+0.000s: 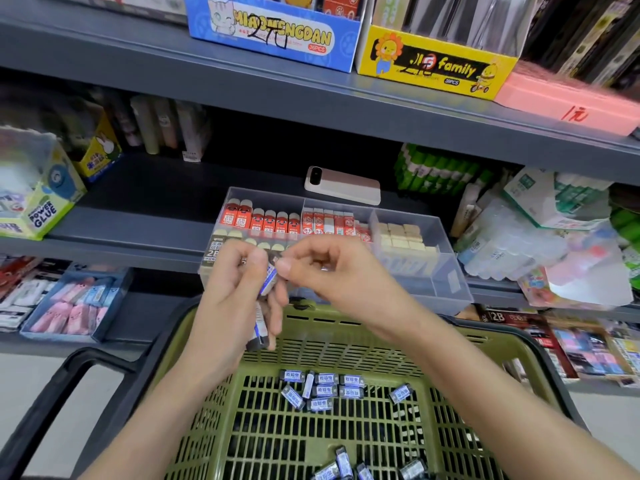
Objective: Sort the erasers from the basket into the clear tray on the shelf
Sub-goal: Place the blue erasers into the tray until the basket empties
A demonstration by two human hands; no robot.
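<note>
At the frame's middle, the left hand [239, 289] is gripping stacked erasers [259, 329] and the right hand [325, 271] is pinching the top eraser [268, 280]; the stack may be slipping.

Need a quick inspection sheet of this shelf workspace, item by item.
Surface: grey shelf, stocked; clear tray sits at its front edge.
Job's things: green basket below holds loose erasers; the tray's compartments hold red erasers and cream blocks.
Clutter: phone lies behind the tray; glue box at left.
Hands: left hand grips held erasers over the basket; right hand seems to pinch the top one.
Cables: nothing seen.
Surroundings: shop shelving; blue box and yellow box on the shelf above.
</note>
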